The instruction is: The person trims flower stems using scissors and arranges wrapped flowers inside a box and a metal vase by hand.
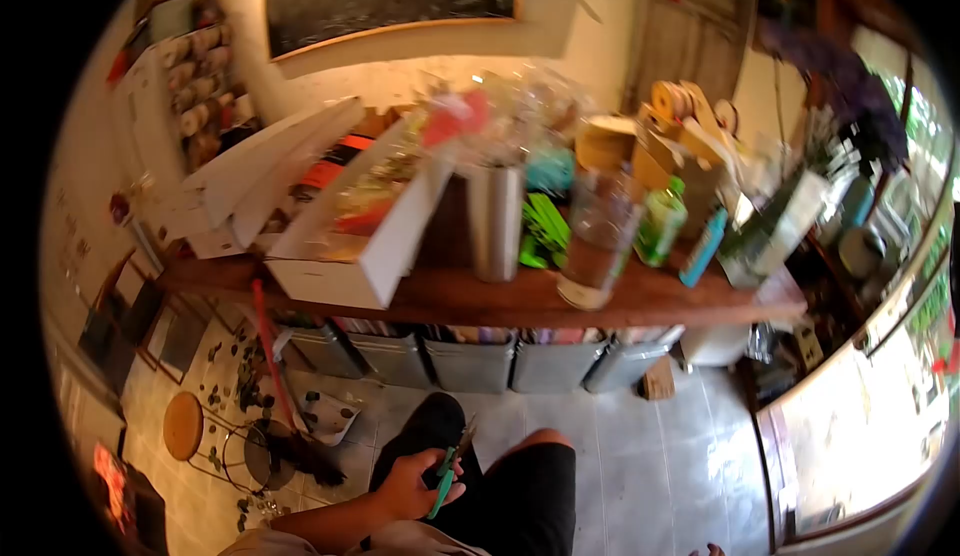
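Note:
My left hand (pixel 410 488) is closed round a pair of green-handled pruning shears (pixel 441 494), held over my lap. The narrow blades point up and away from me, above my dark-clothed knee (pixel 432 426). Of my right hand (pixel 710 550), only some fingertips show at the bottom edge, a little apart, with nothing seen in them. Most of that hand is out of the picture. Beyond my knees stands a long wooden table (pixel 640 313), which neither hand touches.
On the table stand a long white box (pixel 330 281) of wrapped flowers, a metallic cylinder (pixel 495 226), a clear water container (pixel 590 266), a green bottle (pixel 660 221) and a blue bottle (pixel 705 246). Grey bins (pixel 470 364) sit below. Leaves, a stool (pixel 183 426) and a red-handled broom (pixel 268 341) are at left.

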A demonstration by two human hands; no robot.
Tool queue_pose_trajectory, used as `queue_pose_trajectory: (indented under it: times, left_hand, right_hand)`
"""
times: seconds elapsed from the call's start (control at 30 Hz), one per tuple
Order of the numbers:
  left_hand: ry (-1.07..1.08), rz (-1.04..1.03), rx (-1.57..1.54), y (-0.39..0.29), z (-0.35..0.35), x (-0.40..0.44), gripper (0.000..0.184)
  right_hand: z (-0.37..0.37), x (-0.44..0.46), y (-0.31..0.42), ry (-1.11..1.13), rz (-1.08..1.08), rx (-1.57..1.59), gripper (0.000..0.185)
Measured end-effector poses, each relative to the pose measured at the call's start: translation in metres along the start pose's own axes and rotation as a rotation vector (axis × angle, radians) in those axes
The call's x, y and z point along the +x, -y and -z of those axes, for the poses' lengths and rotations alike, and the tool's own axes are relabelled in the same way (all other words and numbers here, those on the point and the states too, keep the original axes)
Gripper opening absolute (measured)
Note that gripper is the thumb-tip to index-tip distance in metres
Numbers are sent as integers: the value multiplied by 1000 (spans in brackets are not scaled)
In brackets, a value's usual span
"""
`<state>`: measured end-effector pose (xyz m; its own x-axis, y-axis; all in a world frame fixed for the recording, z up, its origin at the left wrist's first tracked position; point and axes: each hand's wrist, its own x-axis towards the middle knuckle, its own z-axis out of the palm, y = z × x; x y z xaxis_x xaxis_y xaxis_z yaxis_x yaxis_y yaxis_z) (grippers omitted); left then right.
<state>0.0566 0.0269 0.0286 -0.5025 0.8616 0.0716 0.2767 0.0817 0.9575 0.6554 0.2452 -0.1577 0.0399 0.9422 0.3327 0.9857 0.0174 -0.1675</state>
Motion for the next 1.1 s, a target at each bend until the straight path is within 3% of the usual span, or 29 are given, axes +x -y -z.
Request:
queue_pose_trajectory:
  times: [0.03, 0.07, 0.1, 0.17, 0.2, 0.27, 0.33, 0.4, 0.47, 0.53, 0.57, 0.6, 0.7, 0.73, 0.77, 0.97, 1.1]
  left_hand:
    - [-86, 7, -26, 2, 14, -2, 42]
    - [-165, -123, 127, 6, 31, -4, 40]
    - [-260, -104, 176, -1, 48, -8, 38]
    - [-442, -61, 270, -16, 83, -16, 35]
    - [-585, -203, 338, -4, 102, -15, 33]
    - [-832, -198, 114, 0, 137, -6, 30]
    - [-961, -188, 191, -17, 182, 5, 30]
    - [-1022, -217, -20, -16, 224, 22, 33]
    - [-981, -267, -227, -24, 253, 43, 33]
    - [-923, -230, -328, -32, 278, 67, 34]
    - [-890, -169, -326, -36, 289, 80, 36]
    - [-855, -108, -326, -38, 297, 90, 39]
    - [-677, 25, -476, -48, 307, 110, 45]
    - [-567, 22, -533, -48, 307, 112, 50]
    - [-516, 32, -542, -49, 307, 113, 50]
    - [-323, -50, -634, -25, 319, 105, 51]
    - [-341, -17, -712, -30, 318, 98, 54]
  right_hand:
    - [-5, 38, 59, 108, 25, 339, 34]
    - [5, 59, 114, 14, 216, 438, 27]
    - [9, 79, 160, 14, 369, 511, 22]
    - [23, 97, 266, 151, 380, 720, 20]
    - [49, 97, 321, 341, 296, 757, 21]
    - [66, 90, 421, 266, 520, 1023, 13]
    - [117, 72, 513, 366, 634, 1195, 21]
    - [153, 60, 588, 578, 658, 1369, 29]
    - [155, 69, 659, 728, 614, 1418, 49]
    - [219, 75, 718, 1063, 307, 1446, 75]
    - [232, 82, 742, 1157, 290, 1452, 96]
    - [225, 93, 769, 1149, 248, 1392, 96]
    - [246, 100, 805, 1412, 313, 1371, 89]
    - [257, 94, 806, 1483, 375, 1474, 67]
    - [262, 87, 807, 1460, 345, 1516, 66]
    - [225, 74, 790, 1423, 332, 1718, 84]
    - [221, 68, 745, 1488, 278, 1911, 88]
